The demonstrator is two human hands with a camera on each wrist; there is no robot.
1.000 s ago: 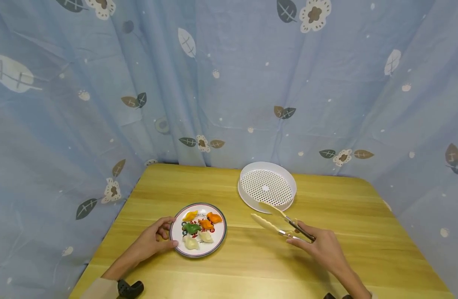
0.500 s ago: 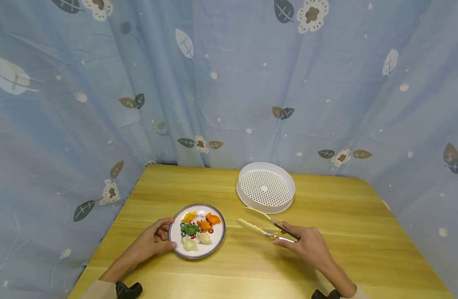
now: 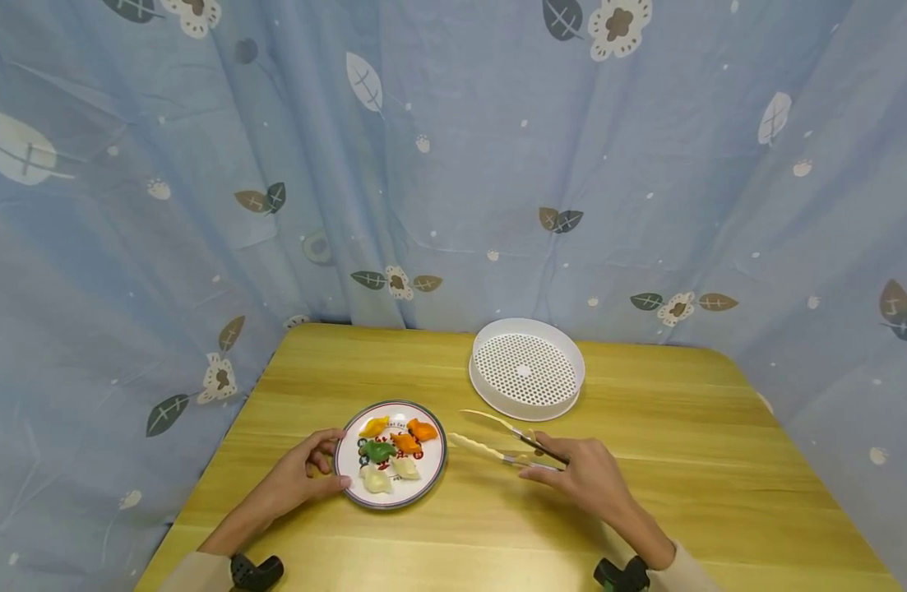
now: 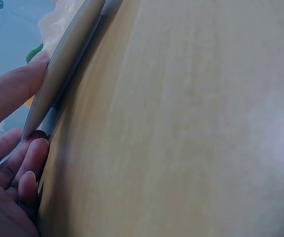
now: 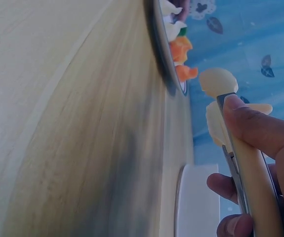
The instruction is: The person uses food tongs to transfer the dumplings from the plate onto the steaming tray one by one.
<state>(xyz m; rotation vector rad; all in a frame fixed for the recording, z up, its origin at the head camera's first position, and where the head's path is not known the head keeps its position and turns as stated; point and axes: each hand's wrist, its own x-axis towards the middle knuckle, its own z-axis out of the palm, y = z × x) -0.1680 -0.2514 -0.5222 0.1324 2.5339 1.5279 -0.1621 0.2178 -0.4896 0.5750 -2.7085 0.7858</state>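
**Tongs held open beside a plate of dumplings**

Nearest: two forearms reach in from the bottom edge, each with a dark wrist mount. Table (image 3: 645, 493) is pale yellow wood with a long straight grain, smooth and matte, rounded at the far corners.

Left hand (image 3: 299, 477) rests on the table at the plate's left rim, with thumb and fingers curled round that edge; the left wrist view shows the thumb pressed on the rim and fingers tucked under it. Plate (image 3: 431, 477) is round, glossy white ceramic with a dark banded rim and small printed motifs.

On the plate, small folded crescent dumplings (image 3: 394, 456) with pinched edges: one yellow, two orange, one green, two pale cream. They lie close together, some touching.

Right hand (image 3: 582, 477) grips the tongs (image 3: 497, 436) near their hinge end, thumb on the upper arm and fingers under the lower. The tongs have slim metal arms and cream, flat, spoon-like tips, the lower one scalloped. The tips stand apart, holding nothing, just right of the plate and clear of its rim.

Farther back: a round white plastic steamer tray (image 3: 486, 395), low-walled, with its floor perforated in a regular grid of small holes.

Beyond: a blue cloth backdrop (image 3: 453, 164), softly creased, printed with leaves and flowers.
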